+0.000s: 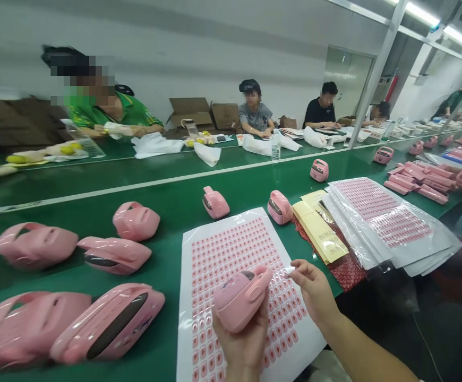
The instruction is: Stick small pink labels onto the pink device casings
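My left hand (245,339) grips a pink handled device (237,302) from below, holding it above a white sheet (187,297) with rows of small red and pink stickers. To its right, my right hand (314,286) pinches a small white piece (290,270) between thumb and fingers, close to the device's handle but apart from it. The sheet lies flat on the green table, and its lower middle is hidden by my left hand and the device.
Several pink devices (119,323) stand at the left, others (279,207) behind the sheet. Yellow papers (322,228) and a stack of plastic-covered sticker sheets (382,212) lie at the right. Across the table, a person in green (111,114) and others sit working.
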A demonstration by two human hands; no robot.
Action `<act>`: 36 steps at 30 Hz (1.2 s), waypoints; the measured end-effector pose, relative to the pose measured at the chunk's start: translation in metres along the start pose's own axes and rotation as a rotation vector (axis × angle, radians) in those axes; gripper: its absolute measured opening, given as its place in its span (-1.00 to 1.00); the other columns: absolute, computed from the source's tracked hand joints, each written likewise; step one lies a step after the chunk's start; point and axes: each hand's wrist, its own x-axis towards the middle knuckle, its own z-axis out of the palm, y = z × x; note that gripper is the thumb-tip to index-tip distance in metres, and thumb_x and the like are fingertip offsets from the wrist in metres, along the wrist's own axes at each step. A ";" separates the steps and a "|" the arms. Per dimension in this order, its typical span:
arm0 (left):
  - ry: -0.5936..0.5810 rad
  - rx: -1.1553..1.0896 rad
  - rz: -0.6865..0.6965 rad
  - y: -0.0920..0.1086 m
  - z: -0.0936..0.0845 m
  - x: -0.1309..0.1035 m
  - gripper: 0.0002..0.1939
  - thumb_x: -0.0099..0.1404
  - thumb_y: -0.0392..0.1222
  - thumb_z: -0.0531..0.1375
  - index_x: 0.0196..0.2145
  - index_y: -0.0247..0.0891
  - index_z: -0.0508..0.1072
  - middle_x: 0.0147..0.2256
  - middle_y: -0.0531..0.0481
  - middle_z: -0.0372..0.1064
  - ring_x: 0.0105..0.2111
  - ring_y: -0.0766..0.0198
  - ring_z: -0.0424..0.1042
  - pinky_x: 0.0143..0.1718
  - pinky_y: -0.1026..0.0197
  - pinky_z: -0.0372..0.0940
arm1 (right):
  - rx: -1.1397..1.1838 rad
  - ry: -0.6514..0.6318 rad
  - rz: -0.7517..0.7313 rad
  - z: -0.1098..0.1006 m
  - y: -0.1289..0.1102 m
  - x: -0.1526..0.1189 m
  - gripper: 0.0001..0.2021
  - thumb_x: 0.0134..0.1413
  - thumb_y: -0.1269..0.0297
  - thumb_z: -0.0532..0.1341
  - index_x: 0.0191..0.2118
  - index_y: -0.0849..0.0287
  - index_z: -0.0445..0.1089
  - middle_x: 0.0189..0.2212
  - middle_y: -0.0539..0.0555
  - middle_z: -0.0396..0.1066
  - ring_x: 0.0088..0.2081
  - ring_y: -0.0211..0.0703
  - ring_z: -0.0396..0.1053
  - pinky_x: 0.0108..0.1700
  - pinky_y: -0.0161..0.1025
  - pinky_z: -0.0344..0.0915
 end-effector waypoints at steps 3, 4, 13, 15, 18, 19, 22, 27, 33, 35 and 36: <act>-0.021 0.001 0.024 -0.010 0.007 0.000 -0.49 0.20 0.25 -0.06 -0.11 -0.07 0.42 -0.06 -0.01 0.41 0.04 0.22 0.26 0.01 0.23 0.20 | -0.057 -0.017 -0.079 0.025 0.001 -0.004 -0.68 -0.31 0.02 0.35 -0.61 0.15 0.32 -0.16 0.13 0.27 -0.01 0.04 0.20 0.06 -0.02 0.08; -0.028 0.014 0.031 -0.012 0.007 0.000 -0.48 0.19 0.26 -0.07 -0.11 -0.07 0.43 -0.06 -0.01 0.41 0.02 0.25 0.29 -0.01 0.27 0.21 | -0.100 -0.030 -0.111 0.031 0.003 -0.006 -0.71 -0.29 0.06 0.35 -0.62 0.14 0.32 -0.14 0.13 0.26 0.02 0.05 0.17 0.09 -0.01 0.04; -0.017 0.044 0.079 -0.014 0.007 0.000 -0.47 0.21 0.27 -0.09 -0.14 -0.07 0.45 -0.07 0.00 0.41 0.01 0.27 0.30 -0.04 0.30 0.23 | -0.188 -0.079 -0.145 0.041 0.006 -0.009 -0.77 -0.14 0.19 0.29 -0.63 0.12 0.28 -0.13 0.13 0.27 0.04 0.02 0.17 0.09 0.00 0.08; -0.020 0.024 0.078 -0.015 0.007 -0.001 -0.49 0.19 0.27 -0.06 -0.15 -0.06 0.46 -0.08 0.03 0.42 0.00 0.29 0.30 -0.04 0.31 0.23 | -0.203 -0.087 -0.148 0.041 0.006 -0.008 -0.79 -0.14 0.22 0.28 -0.63 0.12 0.29 -0.11 0.13 0.26 0.04 0.01 0.16 0.09 -0.01 0.09; -0.016 -0.057 0.056 -0.017 0.008 -0.001 -0.49 0.18 0.26 -0.04 -0.14 -0.08 0.46 -0.07 0.03 0.42 0.00 0.30 0.31 -0.04 0.34 0.22 | -0.236 -0.072 -0.164 0.042 0.006 -0.008 -0.81 -0.13 0.27 0.27 -0.63 0.12 0.30 -0.13 0.14 0.27 0.03 -0.01 0.17 0.08 -0.01 0.11; -0.026 -0.083 0.048 -0.017 0.009 -0.001 -0.49 0.18 0.26 -0.02 -0.13 -0.10 0.45 -0.06 0.01 0.41 0.00 0.29 0.31 -0.04 0.34 0.23 | -0.259 -0.057 -0.183 0.042 0.006 -0.008 -0.82 -0.12 0.28 0.26 -0.63 0.12 0.30 -0.16 0.14 0.28 0.02 -0.01 0.17 0.07 -0.02 0.12; -0.114 -0.160 0.039 -0.018 0.011 -0.001 -0.54 0.17 0.13 0.07 -0.10 -0.21 0.44 -0.04 -0.09 0.40 0.00 0.27 0.32 -0.03 0.34 0.22 | -0.352 -0.008 -0.285 0.044 0.007 -0.010 -0.83 -0.08 0.32 0.23 -0.62 0.13 0.31 -0.22 0.13 0.31 -0.02 -0.02 0.20 0.01 -0.03 0.18; -0.245 -0.236 -0.004 -0.018 0.011 -0.002 -0.52 0.14 -0.03 0.15 -0.05 -0.40 0.39 -0.03 -0.24 0.37 0.01 0.22 0.31 -0.01 0.37 0.18 | -0.514 0.009 -0.675 0.042 0.016 -0.009 -0.89 0.02 0.37 0.15 -0.49 0.12 0.32 -0.18 0.13 0.25 -0.10 -0.06 0.26 -0.06 -0.03 0.23; -0.264 -0.196 0.020 -0.015 0.015 -0.005 -0.59 0.23 -0.06 0.07 -0.04 -0.34 0.38 0.01 -0.18 0.35 0.03 0.16 0.29 0.06 0.21 0.16 | -0.638 -0.019 -0.589 0.020 0.019 0.006 -0.70 0.11 0.24 0.07 -0.03 0.15 0.14 -0.12 0.19 0.23 -0.16 -0.09 0.29 -0.12 -0.06 0.31; -0.236 -0.171 0.025 -0.009 0.011 -0.006 -0.61 0.26 -0.07 0.03 -0.05 -0.33 0.38 0.00 -0.17 0.36 0.05 0.13 0.27 0.08 0.15 0.15 | -0.704 -0.160 -0.518 0.000 0.022 0.005 -0.76 0.14 0.26 0.04 -0.07 0.16 0.18 -0.20 0.16 0.29 -0.22 -0.13 0.31 -0.16 -0.10 0.33; -0.203 -0.171 0.027 -0.005 0.008 -0.006 -0.61 0.28 -0.06 0.01 -0.05 -0.33 0.38 -0.01 -0.16 0.37 0.06 0.12 0.25 0.08 0.14 0.15 | -0.749 -0.261 -0.500 -0.012 0.024 0.002 -0.79 0.14 0.27 0.05 -0.11 0.15 0.22 -0.24 0.13 0.31 -0.22 -0.14 0.32 -0.15 -0.12 0.33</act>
